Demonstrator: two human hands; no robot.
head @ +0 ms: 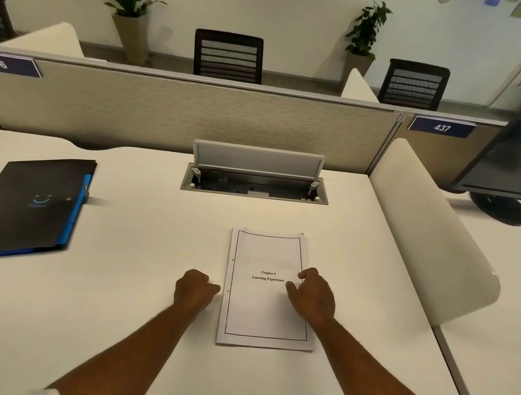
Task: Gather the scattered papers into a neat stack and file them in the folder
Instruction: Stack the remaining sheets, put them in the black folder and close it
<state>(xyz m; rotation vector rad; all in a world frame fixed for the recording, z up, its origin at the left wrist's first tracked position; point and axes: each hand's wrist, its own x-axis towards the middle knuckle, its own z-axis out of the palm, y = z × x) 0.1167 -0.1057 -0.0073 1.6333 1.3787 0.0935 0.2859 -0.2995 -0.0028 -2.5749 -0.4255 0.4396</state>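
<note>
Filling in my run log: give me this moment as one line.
stage: papers stacked, unfiled | paper stack: flat on desk | left hand: curled beside stack | right hand: on stack | folder: closed, far left

My papers (pixel 268 288) lie stacked square on the white table (pixel 136 281). My left hand (pixel 194 288) sits curled at their left edge; my right hand (pixel 313 293) rests on their right side. The black folder (pixel 28 203) lies closed, far left.
</note>
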